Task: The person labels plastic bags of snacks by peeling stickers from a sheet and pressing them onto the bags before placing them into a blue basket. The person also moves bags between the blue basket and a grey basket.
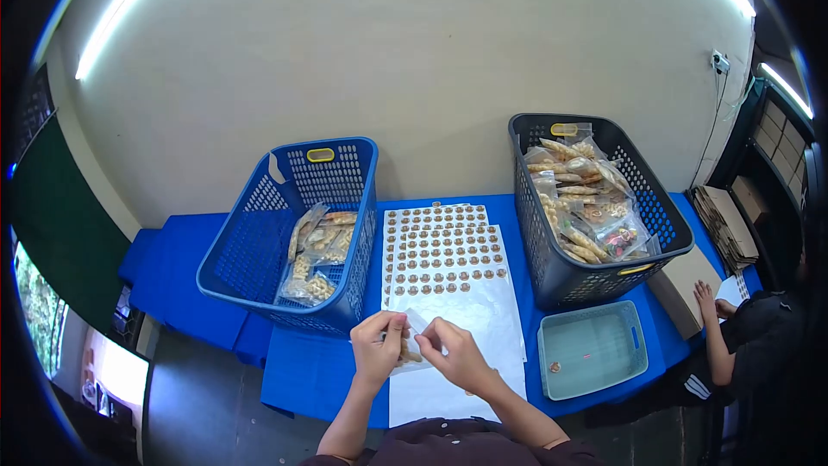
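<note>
Two hands: left hand [377, 352] and right hand [457, 357], lower centre of the frame.
Grip: both closed, fingers pinching a clear bag [410, 351].
Bag: between the hands, over white sticker sheets [470, 315].
Blue basket [360, 259]: left of centre, some snack bags [326, 240] inside.
Dark basket [586, 283]: right of centre, fuller.
Tray [608, 373]: lower right.

Brightly lit by fluorescent tubes [121, 15], overexposed around the window [40, 302] beyond the table's [319, 384] left edge, curved and dark at the borders.
</note>
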Motion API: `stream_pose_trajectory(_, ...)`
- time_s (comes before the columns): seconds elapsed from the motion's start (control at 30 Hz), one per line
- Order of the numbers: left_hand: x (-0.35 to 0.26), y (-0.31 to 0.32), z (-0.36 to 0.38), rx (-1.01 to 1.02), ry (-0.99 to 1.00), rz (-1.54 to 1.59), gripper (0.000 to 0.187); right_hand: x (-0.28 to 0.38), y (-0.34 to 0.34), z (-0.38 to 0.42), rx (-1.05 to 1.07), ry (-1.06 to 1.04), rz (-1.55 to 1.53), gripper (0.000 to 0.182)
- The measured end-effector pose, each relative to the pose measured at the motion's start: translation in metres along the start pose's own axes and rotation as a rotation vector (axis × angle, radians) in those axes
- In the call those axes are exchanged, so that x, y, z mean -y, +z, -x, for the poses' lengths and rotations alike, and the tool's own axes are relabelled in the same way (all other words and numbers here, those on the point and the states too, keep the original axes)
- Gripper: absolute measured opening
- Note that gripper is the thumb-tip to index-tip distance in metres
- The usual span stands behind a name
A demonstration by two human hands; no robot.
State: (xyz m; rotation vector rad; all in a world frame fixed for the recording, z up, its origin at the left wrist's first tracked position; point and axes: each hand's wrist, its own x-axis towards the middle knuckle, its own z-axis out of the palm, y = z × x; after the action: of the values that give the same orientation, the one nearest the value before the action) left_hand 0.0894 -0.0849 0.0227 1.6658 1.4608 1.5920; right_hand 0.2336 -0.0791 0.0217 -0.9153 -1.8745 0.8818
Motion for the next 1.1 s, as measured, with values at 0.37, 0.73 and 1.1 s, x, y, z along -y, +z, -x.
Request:
stream_pose_trajectory(0.37, -0.007, -0.013, -0.009, -0.251, 0.004, -0.013, 0.026, 0.011, 0.006, 0.011, 0.033, -0.078, -0.142, 0.012)
stream_pose_trajectory(0.73, 0.0, 0.001, -0.013, -0.348, 0.204, -0.155, 0.025, 0.004, 0.005, 0.017, 0.063, 0.016, -0.232, 0.01)
stream_pose_trajectory(1.1, 0.019, 0.03, -0.005, 0.158, 0.203, -0.083, 0.044, -0.046, -0.007, 0.026, -0.429, 0.359, -0.507, 0.01)
